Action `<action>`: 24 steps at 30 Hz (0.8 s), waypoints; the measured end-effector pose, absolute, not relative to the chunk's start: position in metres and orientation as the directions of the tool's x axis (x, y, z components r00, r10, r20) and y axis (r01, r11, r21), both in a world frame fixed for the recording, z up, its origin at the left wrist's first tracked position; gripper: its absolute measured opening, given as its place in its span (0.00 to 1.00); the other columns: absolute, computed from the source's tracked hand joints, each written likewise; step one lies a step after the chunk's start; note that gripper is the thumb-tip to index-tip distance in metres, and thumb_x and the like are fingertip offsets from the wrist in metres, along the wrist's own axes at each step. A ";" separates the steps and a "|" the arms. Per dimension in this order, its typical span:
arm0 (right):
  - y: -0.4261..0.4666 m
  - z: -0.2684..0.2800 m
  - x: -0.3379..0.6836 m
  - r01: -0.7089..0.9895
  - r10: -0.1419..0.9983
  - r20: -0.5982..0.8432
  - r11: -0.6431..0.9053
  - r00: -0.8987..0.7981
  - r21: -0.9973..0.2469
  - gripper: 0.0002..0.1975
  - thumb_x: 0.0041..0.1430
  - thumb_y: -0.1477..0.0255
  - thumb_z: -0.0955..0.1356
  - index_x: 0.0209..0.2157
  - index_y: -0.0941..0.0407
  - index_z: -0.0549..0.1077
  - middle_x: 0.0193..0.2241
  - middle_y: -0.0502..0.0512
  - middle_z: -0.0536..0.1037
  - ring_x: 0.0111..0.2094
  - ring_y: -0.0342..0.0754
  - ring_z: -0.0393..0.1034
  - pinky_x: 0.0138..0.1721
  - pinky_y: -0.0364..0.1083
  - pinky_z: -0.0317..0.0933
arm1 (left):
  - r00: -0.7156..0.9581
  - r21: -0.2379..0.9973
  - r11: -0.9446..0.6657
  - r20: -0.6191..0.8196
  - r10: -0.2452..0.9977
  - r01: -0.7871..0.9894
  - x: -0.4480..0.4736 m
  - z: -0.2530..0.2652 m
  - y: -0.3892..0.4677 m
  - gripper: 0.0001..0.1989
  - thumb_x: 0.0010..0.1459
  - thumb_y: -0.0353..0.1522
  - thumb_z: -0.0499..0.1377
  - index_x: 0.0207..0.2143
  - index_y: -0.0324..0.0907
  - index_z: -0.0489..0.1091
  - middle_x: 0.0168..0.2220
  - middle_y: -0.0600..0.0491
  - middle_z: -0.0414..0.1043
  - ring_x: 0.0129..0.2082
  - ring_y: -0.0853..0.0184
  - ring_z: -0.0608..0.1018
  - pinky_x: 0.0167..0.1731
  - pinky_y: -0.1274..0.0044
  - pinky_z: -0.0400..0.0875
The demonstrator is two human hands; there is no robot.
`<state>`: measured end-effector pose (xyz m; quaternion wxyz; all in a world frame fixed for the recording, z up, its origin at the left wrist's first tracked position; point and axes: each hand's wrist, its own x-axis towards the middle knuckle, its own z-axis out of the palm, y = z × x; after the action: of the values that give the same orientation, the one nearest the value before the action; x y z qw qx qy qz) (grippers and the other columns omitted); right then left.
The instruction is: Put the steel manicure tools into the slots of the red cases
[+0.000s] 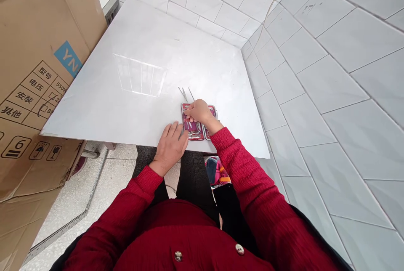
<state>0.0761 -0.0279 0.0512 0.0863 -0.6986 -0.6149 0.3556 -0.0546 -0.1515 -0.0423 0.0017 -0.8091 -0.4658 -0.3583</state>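
A manicure set case [193,127] lies spread open near the front edge of the white table [202,62], its reddish-purple inside holding small metal tools. Over the upper part of the case is my right hand [199,112], fingers pinched together; whatever is between the fingertips is too small to make out. My left hand [170,144] rests at the table's edge, fingers stretched out, with the fingertips close to the left side of the case. Just beyond the case lie slim metal tools, among them what looks like a pair of tweezers [182,93] and a thin metal rod [191,94].
A large cardboard box [41,22] stands along the table's left side. Tiled walls [331,73] border the back and right, with a thin cable [274,1] running down near the corner. Below the table's front edge is a colourful bag-like item [216,171].
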 end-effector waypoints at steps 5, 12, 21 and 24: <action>-0.024 0.037 0.087 0.652 0.919 -0.394 -0.281 -0.029 -0.704 0.15 0.53 0.82 0.68 0.15 0.57 0.69 0.09 0.47 0.68 0.13 0.37 0.58 0.17 0.37 0.51 | 0.306 0.329 -0.557 0.576 0.758 0.762 -0.054 -0.041 -0.152 0.14 0.69 0.29 0.54 0.52 0.40 0.75 0.56 0.39 0.75 0.63 0.50 0.73 0.62 0.55 0.69; -0.027 0.028 0.090 0.568 0.941 -0.333 -0.247 -0.051 -0.785 0.14 0.54 0.81 0.67 0.16 0.57 0.69 0.09 0.45 0.66 0.13 0.36 0.55 0.16 0.36 0.48 | 0.319 0.294 -0.561 0.584 0.747 0.774 -0.054 -0.041 -0.151 0.13 0.69 0.29 0.55 0.51 0.39 0.75 0.56 0.39 0.76 0.62 0.50 0.74 0.62 0.55 0.70; -0.012 0.024 0.092 0.512 0.966 -0.258 -0.222 0.001 -0.829 0.12 0.53 0.79 0.68 0.18 0.57 0.69 0.10 0.45 0.67 0.13 0.37 0.57 0.17 0.37 0.50 | 0.340 0.261 -0.559 0.574 0.745 0.787 -0.055 -0.039 -0.152 0.13 0.69 0.29 0.54 0.52 0.39 0.74 0.56 0.39 0.75 0.63 0.50 0.73 0.61 0.56 0.70; 0.007 0.032 0.095 0.506 0.979 -0.200 -0.190 0.035 -0.842 0.12 0.53 0.78 0.67 0.18 0.56 0.69 0.10 0.45 0.66 0.14 0.38 0.58 0.18 0.37 0.51 | 0.342 0.285 -0.565 0.563 0.753 0.774 -0.056 -0.039 -0.152 0.14 0.69 0.29 0.55 0.53 0.40 0.74 0.56 0.39 0.75 0.64 0.50 0.72 0.61 0.55 0.69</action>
<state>0.0948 0.0066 0.0318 0.2929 -0.6571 -0.5648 0.4042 -0.0558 -0.1517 -0.0387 0.0163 -0.8189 -0.4662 -0.3343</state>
